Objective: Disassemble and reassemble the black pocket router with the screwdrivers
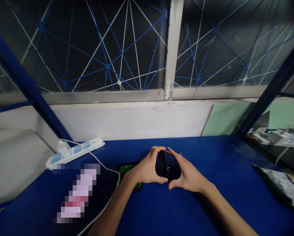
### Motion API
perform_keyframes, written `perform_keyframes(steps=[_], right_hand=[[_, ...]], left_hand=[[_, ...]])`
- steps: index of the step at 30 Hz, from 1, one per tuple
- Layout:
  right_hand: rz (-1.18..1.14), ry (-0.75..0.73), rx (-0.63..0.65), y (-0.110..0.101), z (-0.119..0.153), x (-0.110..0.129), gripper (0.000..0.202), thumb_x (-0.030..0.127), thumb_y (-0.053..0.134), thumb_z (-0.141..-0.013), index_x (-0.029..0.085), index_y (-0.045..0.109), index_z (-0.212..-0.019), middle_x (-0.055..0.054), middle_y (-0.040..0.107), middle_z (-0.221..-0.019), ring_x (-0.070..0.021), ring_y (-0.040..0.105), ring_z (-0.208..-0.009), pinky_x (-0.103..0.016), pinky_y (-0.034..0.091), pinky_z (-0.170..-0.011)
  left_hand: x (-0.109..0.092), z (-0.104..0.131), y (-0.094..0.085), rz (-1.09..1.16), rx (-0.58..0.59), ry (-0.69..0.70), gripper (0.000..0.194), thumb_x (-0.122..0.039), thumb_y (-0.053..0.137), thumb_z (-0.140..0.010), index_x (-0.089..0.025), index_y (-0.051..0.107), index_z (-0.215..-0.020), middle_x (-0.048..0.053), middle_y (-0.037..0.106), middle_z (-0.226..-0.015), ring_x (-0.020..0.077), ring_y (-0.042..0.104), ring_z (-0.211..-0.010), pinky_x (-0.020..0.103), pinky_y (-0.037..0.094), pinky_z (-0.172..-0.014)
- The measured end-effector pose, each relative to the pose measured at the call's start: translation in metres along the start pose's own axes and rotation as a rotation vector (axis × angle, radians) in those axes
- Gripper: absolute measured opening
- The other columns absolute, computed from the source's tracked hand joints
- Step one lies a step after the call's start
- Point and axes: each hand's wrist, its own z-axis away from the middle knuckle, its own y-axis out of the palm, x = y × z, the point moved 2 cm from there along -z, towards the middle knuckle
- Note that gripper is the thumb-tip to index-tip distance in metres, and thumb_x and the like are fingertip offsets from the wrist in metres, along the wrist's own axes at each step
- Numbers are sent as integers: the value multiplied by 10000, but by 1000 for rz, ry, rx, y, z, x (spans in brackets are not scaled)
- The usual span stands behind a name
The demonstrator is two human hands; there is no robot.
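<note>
Near the middle of the blue table, my left hand (149, 167) is closed on a flat black object (163, 163), which stands roughly on edge between thumb and fingers. Its exact kind does not show. To its right, my right hand (187, 172) curves towards it, thumb and fingers apart, with a gap at the palm. The right fingertips come close to the object's top; whether they touch it I cannot tell. Partly hidden behind my left wrist lies a black-edged item with a green inside (125, 168).
A white power strip (75, 151) with a plug lies at the table's back left, and its white cable (107, 168) runs past my left forearm. A blurred-out pinkish item (79, 195) lies left. At right is a shiny packet (282, 185). Blue frame posts (267, 75) flank the table (147, 209).
</note>
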Motion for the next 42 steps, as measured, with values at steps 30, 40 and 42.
perform_keyframes(steps=[30, 40, 42], right_hand=[[246, 43, -112, 8, -9, -11, 1119, 449, 819, -619, 92, 274, -1528, -216, 553, -1368, -364, 521, -1232, -532, 425, -1050], [238, 12, -102, 5, -9, -4, 1141, 467, 826, -580, 114, 291, -1524, -211, 550, -1363, -382, 511, -1200, -565, 414, -1030], [203, -25, -74, 3, -9, -2, 1148, 475, 828, -570, 117, 294, -1521, -209, 520, -1402, -379, 489, -1229, -562, 398, -1055]], left_hand=[[38, 1, -2, -171, -8, -131, 1051, -425, 882, -629, -262, 313, -1498, 107, 341, -1587, 351, 186, -1508, 541, 271, -1196], [34, 6, -9, -230, 9, -136, 1094, -485, 882, -624, -249, 301, -1521, 120, 319, -1596, 368, 226, -1491, 555, 252, -1206], [27, 8, -9, -240, 38, -106, 1153, -471, 887, -613, -254, 245, -1546, 118, 288, -1610, 364, 216, -1496, 548, 235, -1216]])
